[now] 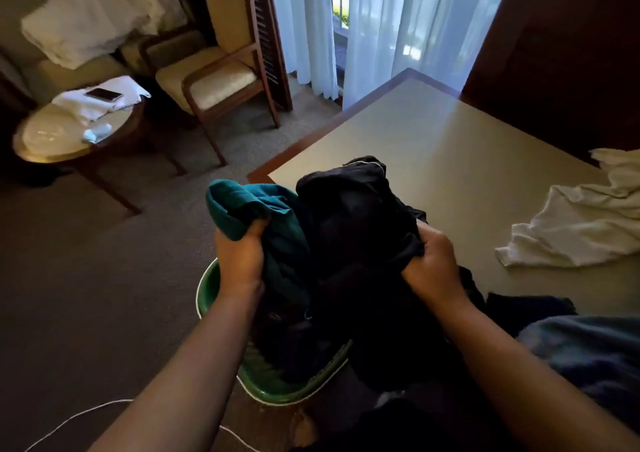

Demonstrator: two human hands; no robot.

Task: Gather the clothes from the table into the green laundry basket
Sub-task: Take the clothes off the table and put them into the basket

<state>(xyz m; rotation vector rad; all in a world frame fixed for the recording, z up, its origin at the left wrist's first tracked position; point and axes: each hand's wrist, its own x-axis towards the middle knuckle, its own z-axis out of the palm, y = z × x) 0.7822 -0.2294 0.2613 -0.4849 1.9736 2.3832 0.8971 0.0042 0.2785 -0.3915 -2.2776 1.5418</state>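
Note:
Both my hands hold a bundle of clothes above the green laundry basket (207, 290), which stands on the carpet by the table's near left corner. My left hand (239, 254) grips a teal garment (249, 202). My right hand (433, 264) is clenched on a black garment (349, 216) that hangs down into the basket. On the beige table (415, 140), a white garment (581, 223) lies crumpled at the right, and a blue garment (588, 347) lies at the near right edge, partly behind my right forearm.
A wooden armchair (214, 81) stands beyond the basket near sheer curtains (398, 25). A round side table (62, 133) at the left holds a white cloth and a phone (104, 94). A white cable (69, 420) runs across the carpet near my left arm.

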